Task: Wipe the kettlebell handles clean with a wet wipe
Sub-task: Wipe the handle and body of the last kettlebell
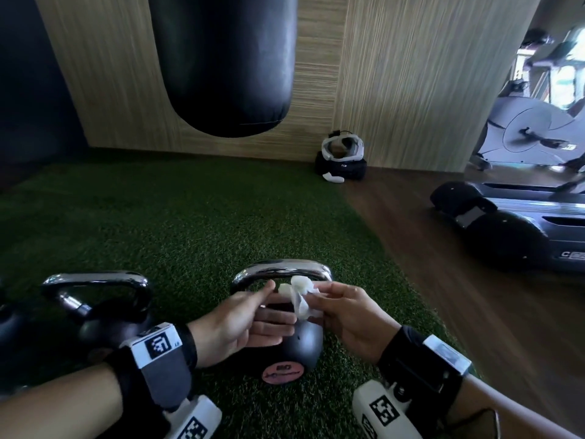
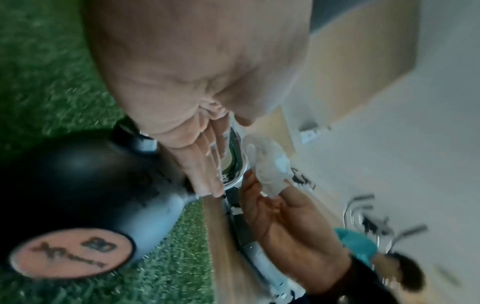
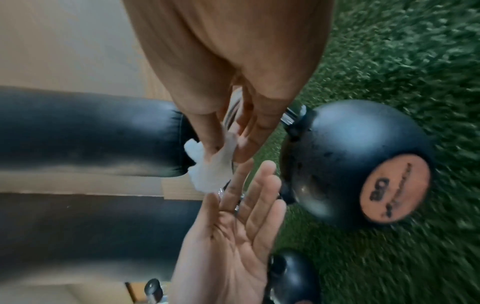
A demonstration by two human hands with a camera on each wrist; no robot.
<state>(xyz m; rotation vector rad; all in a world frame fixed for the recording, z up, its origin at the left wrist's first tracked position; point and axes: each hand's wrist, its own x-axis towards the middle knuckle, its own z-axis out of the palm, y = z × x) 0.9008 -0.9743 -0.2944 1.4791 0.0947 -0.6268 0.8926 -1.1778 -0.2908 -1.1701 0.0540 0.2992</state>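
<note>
Item: wet wipe [image 1: 299, 296], frame centre, pinched in your right hand [image 1: 345, 315] grip; your left hand [image 1: 243, 321] flat, fingers straight, before kettlebell handle [image 1: 281, 269].

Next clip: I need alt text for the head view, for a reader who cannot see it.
Two hands meet over a black kettlebell on green turf; the right hand pinches a crumpled white wet wipe just below its chrome handle, the left hand open beside it. A second kettlebell stands to the left, a punching bag hangs behind.

Green turf [image 1: 190, 217], wood-panelled wall [image 1: 395, 74], hanging punching bag [image 1: 228, 58], seemingly a treadmill [image 1: 522, 223].
</note>
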